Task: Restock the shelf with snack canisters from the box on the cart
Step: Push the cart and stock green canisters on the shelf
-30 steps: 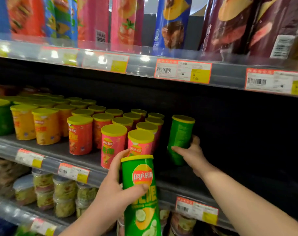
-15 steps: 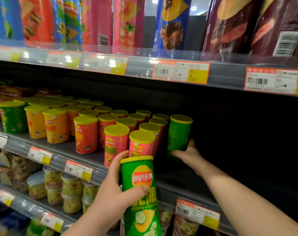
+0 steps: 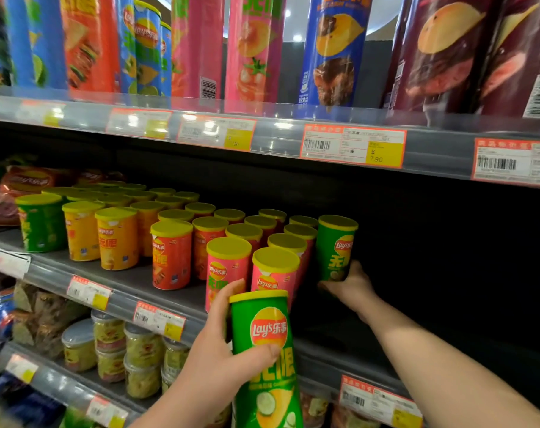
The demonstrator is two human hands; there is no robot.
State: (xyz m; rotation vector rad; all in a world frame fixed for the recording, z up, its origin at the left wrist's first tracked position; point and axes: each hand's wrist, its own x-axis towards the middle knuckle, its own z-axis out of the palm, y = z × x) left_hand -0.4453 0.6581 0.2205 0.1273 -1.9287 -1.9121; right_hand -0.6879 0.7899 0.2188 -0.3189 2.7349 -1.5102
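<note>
My left hand (image 3: 222, 359) grips a green canister with a yellow lid (image 3: 265, 359), upright in front of the middle shelf edge (image 3: 120, 299). My right hand (image 3: 350, 287) reaches into the shelf and holds the base of a second green canister (image 3: 335, 247), which stands at the right end of the rows. Left of it stand pink canisters (image 3: 227, 270), red canisters (image 3: 171, 254), yellow canisters (image 3: 117, 237) and another green one (image 3: 41, 222), all with yellow lids. The box and cart are out of view.
Dark open shelf space (image 3: 448, 273) lies right of the green canister. Tall canisters (image 3: 253, 47) fill the top shelf behind price tags (image 3: 352, 146). Small plastic tubs (image 3: 108, 350) and bags sit on the shelf below.
The view has shifted right and slightly down. My right hand has turned the far green canister so its logo faces out. My left hand holds its canister in about the same place.
</note>
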